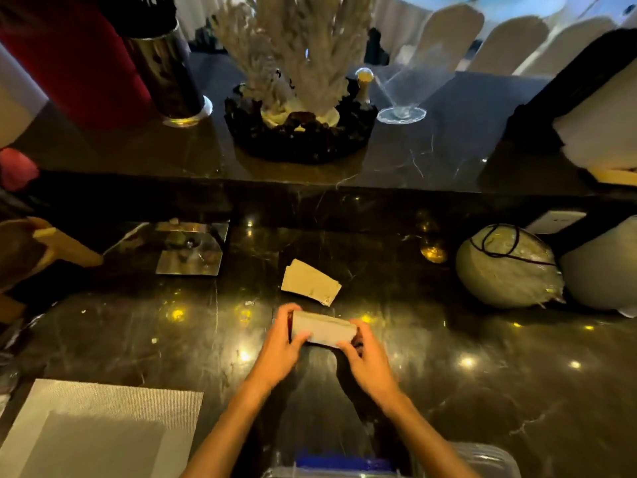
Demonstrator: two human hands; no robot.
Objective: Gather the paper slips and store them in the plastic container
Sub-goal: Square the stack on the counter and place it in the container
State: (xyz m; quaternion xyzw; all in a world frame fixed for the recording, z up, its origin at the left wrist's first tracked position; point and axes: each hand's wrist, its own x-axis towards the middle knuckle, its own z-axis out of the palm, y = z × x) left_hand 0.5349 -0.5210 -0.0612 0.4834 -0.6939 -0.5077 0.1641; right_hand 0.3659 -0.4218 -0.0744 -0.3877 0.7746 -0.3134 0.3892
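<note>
Loose slips [311, 282] beyond held stack [324, 329]

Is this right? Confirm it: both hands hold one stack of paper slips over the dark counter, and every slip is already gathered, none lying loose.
Not quite. The head view shows both the left hand and right hand gripping the stack of paper slips above the dark counter, but loose slips lie just beyond the hands.
</note>
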